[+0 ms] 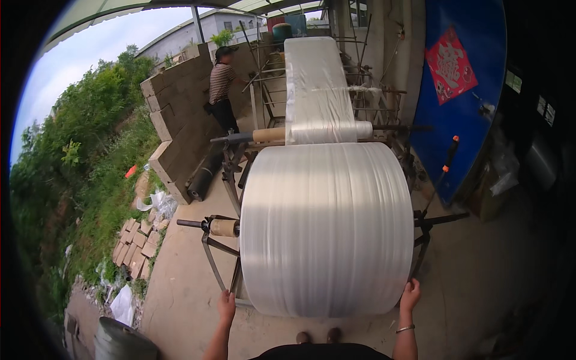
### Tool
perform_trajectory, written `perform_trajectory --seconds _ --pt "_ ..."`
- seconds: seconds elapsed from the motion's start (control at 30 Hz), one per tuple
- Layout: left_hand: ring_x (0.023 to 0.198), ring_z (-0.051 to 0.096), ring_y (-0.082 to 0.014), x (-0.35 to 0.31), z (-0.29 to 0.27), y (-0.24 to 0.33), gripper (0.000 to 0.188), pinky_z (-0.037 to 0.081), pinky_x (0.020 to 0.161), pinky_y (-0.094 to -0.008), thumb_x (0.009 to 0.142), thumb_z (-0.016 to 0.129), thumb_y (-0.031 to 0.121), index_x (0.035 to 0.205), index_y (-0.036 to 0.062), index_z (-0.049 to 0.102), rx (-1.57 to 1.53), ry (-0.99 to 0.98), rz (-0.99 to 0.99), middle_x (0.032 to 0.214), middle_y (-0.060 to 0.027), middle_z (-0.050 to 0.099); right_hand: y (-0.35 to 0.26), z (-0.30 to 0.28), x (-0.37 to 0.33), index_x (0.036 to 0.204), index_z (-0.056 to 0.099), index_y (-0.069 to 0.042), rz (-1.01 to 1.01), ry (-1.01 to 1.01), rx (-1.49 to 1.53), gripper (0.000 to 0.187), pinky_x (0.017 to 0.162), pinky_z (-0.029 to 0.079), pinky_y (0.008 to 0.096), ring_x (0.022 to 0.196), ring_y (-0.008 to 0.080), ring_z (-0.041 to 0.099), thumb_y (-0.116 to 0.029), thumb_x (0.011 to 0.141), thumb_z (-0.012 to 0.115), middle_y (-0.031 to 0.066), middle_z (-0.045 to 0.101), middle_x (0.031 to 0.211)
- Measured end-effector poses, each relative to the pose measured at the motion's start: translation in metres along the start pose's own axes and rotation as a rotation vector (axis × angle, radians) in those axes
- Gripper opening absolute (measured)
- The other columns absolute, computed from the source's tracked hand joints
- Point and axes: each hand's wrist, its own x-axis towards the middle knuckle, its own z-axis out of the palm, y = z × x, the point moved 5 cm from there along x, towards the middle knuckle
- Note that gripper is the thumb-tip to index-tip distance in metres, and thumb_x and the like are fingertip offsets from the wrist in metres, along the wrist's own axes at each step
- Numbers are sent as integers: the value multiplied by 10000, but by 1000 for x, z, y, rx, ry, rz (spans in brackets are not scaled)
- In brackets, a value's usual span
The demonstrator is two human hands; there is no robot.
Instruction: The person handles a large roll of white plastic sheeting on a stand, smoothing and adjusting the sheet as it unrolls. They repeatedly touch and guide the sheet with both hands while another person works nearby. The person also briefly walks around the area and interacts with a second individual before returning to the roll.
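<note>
A huge roll of whitish, translucent plastic film [327, 228] fills the middle, mounted on a shaft across a dark metal stand [214, 261]. My left hand [226, 305] is closed at the lower end of the stand's left bar, just outside the roll. On the other side my right hand [410, 294], with a bangle on its wrist, closes at the stand's right bar, close to the roll's edge. A brown cardboard core [224, 227] shows at the roll's left end. Beyond it, a film web [318, 78] runs over a thinner roll [330, 132].
A person in a striped top [222, 84] stands at the far left beside a block wall [180, 108]. A blue panel [468, 78] stands right. An orange-tipped rod [445, 169] rises near the shaft's right end. Stacked bricks [137, 243] and a dark roll [207, 173] lie left.
</note>
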Motion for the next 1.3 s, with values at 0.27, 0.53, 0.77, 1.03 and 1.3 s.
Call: perform_trajectory --seconds 0.27,0.53,0.77,1.03,1.3 --pt "1240 469 -350 154 29 442 448 386 1027 -412 904 610 235 1292 34 509 -39 91 936 1308 -172 539 -323 69 159 1261 538 -31 -892 -40 -260 473 1013 386 448 1256 309 449 -259 864 659 134 513 1330" --pt "1452 123 -350 61 108 371 722 134 1114 -596 873 583 468 1464 130 341 506 -84 810 1569 -85 216 -196 73 57 1435 350 -67 -890 -97 -567 667 1096 158 609 1425 349 217 -333 865 574 133 310 1520" --pt "1423 229 -331 -161 82 105 738 255 1087 -548 837 593 555 1432 157 413 751 -837 713 1541 -150 244 92 -5 -157 1350 498 -78 -222 -1169 -994 625 996 405 504 1269 336 472 -363 815 651 165 527 1342" --pt "925 637 -321 -67 83 285 285 516 773 -410 904 625 259 1134 89 632 174 -762 857 1014 -127 665 -143 48 -76 1065 667 -81 -579 -856 -215 298 782 512 420 897 311 647 -275 839 662 129 687 933" --pt "1306 397 -350 50 86 546 494 358 1045 -452 910 598 300 1335 71 493 1 -164 1152 1416 -148 452 -403 126 63 1311 521 -77 -1023 -265 -207 538 1038 357 463 1312 280 400 -341 860 652 138 488 1378"
